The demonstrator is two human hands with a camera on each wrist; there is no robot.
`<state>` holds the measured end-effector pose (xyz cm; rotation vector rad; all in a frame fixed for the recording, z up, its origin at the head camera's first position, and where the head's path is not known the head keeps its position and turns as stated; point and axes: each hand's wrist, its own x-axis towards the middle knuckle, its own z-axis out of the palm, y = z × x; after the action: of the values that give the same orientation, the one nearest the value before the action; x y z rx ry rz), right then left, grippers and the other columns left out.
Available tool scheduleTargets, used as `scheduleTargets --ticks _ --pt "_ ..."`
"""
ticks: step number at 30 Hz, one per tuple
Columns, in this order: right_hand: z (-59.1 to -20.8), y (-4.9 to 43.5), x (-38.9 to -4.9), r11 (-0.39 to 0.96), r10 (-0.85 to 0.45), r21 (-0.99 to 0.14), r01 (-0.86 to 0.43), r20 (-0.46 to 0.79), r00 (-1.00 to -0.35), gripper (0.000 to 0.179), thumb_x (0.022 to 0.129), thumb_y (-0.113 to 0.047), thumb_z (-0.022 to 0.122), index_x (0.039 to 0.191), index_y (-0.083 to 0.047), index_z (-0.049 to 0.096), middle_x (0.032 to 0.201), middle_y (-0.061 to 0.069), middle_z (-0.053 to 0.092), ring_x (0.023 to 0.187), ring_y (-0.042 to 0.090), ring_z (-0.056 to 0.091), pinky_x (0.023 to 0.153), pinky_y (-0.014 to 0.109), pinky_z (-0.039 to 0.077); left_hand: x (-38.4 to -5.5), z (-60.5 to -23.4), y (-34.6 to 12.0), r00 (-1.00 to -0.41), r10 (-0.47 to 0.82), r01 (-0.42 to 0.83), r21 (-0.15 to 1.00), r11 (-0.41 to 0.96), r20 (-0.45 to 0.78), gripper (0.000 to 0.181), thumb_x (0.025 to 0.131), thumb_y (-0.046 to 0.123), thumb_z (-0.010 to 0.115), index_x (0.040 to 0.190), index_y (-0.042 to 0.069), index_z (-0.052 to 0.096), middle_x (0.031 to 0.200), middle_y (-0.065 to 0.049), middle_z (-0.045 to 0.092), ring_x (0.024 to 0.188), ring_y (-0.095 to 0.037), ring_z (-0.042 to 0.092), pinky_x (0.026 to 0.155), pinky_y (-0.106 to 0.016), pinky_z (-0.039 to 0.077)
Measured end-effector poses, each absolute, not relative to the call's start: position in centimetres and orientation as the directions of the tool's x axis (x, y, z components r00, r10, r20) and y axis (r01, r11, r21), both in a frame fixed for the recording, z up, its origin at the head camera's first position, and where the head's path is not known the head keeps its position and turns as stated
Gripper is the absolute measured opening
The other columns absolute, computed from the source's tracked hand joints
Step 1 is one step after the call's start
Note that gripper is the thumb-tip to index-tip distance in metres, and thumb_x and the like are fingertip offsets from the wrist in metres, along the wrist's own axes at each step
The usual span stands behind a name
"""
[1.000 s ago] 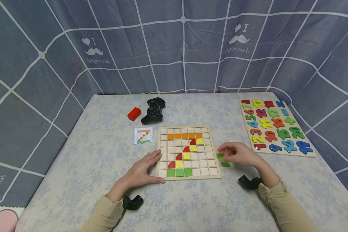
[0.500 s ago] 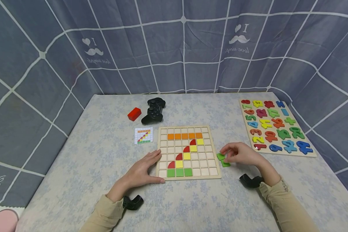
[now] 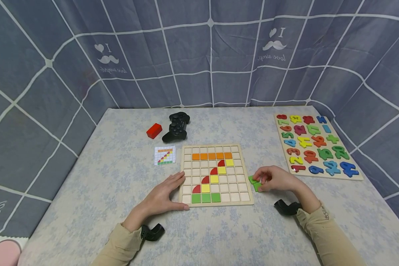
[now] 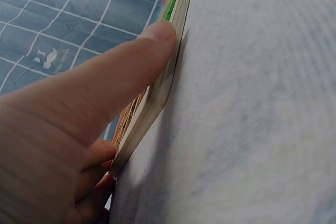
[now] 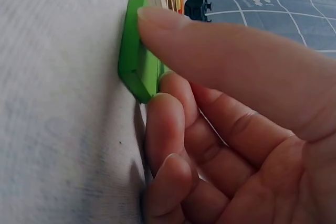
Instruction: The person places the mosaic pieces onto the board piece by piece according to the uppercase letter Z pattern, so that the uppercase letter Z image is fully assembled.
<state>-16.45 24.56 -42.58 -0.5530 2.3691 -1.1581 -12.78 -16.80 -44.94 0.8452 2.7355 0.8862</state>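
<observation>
My left hand rests at the near-left corner of a wooden grid board. Its thumb lies along the board's near edge and the fingers touch the left side. On the board are a row of orange squares, a diagonal of yellow squares and red quarter-round tiles, and green squares near the bottom. Right of the board, my right hand pinches a green square tile between thumb and fingers, low at the tabletop. Another green tile lies against it, partly hidden by the fingers.
A small pattern card lies left of the board. Behind it are a red block and a black game controller. At the right stands a number puzzle board. A grid-patterned curtain hangs behind the table.
My right hand has shifted slightly on the green tiles, its thumb and fingers closing about the nearer one. The left hand and the board stay put.
</observation>
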Motion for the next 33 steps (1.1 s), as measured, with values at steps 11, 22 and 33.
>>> scheduleTargets --ticks 11,22,33 --pt "-42.5 24.7 -16.4 0.614 -0.496 -0.777 -0.137 -0.245 -0.833 0.027 0.075 -0.013 0.078 0.092 -0.002 0.062 0.072 0.0 0.055 0.064 0.015 0.049 0.056 0.025 0.041 -12.9 -45.0 -16.8 -0.83 0.556 0.472 0.575 0.668 0.035 0.1 0.07 0.06 0.073 0.144 0.003 0.036 0.152 -0.004 0.027 0.14 -0.022 0.021 0.113 -0.039 0.022" --pt "-42.2 24.8 -16.3 0.65 -0.478 -0.751 -0.116 -0.286 -0.831 0.025 0.074 -0.014 0.08 0.086 -0.003 0.061 0.071 -0.001 0.053 0.065 0.015 0.047 0.056 0.023 0.039 -12.8 -44.9 -16.9 -0.829 0.558 0.475 0.571 0.67 0.035 0.1 0.07 0.061 0.072 0.144 0.003 0.037 0.152 -0.004 0.027 0.14 -0.022 0.022 0.113 -0.04 0.023" --pt "-41.7 24.2 -16.0 0.51 -0.714 -0.839 -0.191 -0.288 -0.638 0.02 0.078 -0.014 0.076 0.076 -0.004 0.059 0.061 -0.006 0.048 0.053 0.005 0.041 0.05 0.018 0.034 -12.8 -45.0 -16.9 -0.828 0.56 0.475 0.576 0.665 0.036 0.1 0.07 0.061 0.072 0.144 0.003 0.037 0.152 -0.004 0.027 0.14 -0.022 0.021 0.113 -0.039 0.022"
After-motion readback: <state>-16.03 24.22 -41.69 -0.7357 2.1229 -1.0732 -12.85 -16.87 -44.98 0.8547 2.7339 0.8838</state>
